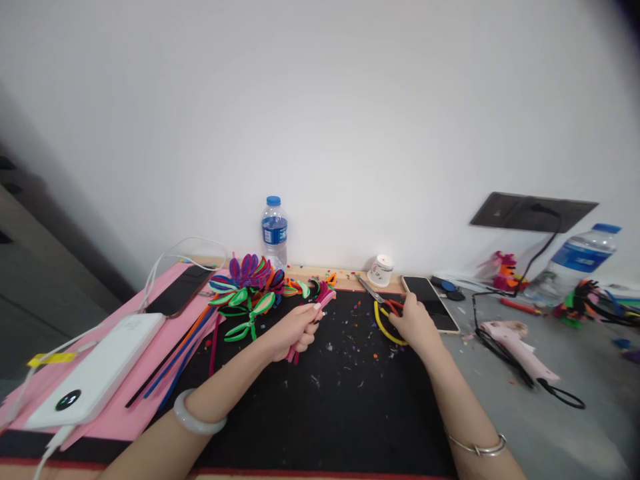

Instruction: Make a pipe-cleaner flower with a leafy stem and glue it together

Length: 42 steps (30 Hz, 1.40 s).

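My left hand (297, 331) is closed around a bundle of pink and magenta pipe cleaners (326, 295), whose ends stick out above and below the fist. My right hand (416, 325) grips the red handles of a pair of scissors (373, 291), the blades pointing to the far left. Just beside it, a curved yellow strip (384, 329) lies on the black mat (320, 420). Left of my left hand sits a cluster of pipe-cleaner flowers and leaves (250, 287) in purple, green, red and blue.
A water bottle (275, 233) and a white paper cup (381, 271) stand by the wall. Left are a power bank (100, 370), a phone (181, 291) and pink sheets (125, 413). A tablet-like device (434, 303) and a pink glue gun (520, 350) lie right.
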Tool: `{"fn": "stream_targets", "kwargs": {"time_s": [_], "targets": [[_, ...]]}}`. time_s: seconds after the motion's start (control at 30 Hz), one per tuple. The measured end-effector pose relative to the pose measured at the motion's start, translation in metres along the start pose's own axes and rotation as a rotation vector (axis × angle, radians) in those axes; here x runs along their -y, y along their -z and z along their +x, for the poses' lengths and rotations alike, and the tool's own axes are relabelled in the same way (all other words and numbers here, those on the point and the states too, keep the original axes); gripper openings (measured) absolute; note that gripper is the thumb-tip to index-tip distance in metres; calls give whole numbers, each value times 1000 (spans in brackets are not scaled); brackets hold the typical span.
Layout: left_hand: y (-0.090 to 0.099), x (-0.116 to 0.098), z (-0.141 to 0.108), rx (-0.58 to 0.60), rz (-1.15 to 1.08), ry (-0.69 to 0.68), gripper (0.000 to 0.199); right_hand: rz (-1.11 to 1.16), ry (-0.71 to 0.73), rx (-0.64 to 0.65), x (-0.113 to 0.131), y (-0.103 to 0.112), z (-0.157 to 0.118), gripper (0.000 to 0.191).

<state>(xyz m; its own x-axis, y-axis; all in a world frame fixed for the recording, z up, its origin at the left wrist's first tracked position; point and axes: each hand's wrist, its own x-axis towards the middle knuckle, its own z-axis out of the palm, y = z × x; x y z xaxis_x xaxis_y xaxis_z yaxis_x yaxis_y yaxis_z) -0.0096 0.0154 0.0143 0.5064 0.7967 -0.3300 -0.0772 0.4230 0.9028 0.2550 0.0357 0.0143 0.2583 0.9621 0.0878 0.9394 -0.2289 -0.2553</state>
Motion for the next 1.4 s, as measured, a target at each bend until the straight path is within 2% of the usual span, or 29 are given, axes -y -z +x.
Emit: {"fn": "stream_targets", "kwargs": {"time_s": [0.07,0.17,0.3,0.47,0.6,0.7,0.8,0.9,0.97,1.1,1.4], "targets": [[-1,1,1,-16,-44,7,32,27,3,85,-2,-1,2,41],[-2,2,0,-26,-80,8,31,27,2,140,-2,-2,3,39],[-4,4,0,-35,-105,-1,30,59,-17,167,-3,-1,2,34],[-3,7,1,-38,-152,-52,30,153,-31,154,-2,1,3,16],[-2,7,2,-65,-224,-153,28,340,20,155,9,1,0,17],[-2,6,2,-93,-263,-200,29,524,86,208,24,-3,-10,17],[-3,6,3,-125,-298,-231,29,728,157,342,37,-5,-24,13],[-2,6,4,-149,-321,-250,31,1068,254,576,43,-6,-34,32],[-1,6,4,-161,-326,-267,32,1190,325,675,42,-8,-36,37],[-1,7,4,-185,-313,-322,30,1272,461,851,36,-13,-36,49],[-3,8,2,-206,-206,-433,28,1235,385,1093,37,4,-46,47]]}}
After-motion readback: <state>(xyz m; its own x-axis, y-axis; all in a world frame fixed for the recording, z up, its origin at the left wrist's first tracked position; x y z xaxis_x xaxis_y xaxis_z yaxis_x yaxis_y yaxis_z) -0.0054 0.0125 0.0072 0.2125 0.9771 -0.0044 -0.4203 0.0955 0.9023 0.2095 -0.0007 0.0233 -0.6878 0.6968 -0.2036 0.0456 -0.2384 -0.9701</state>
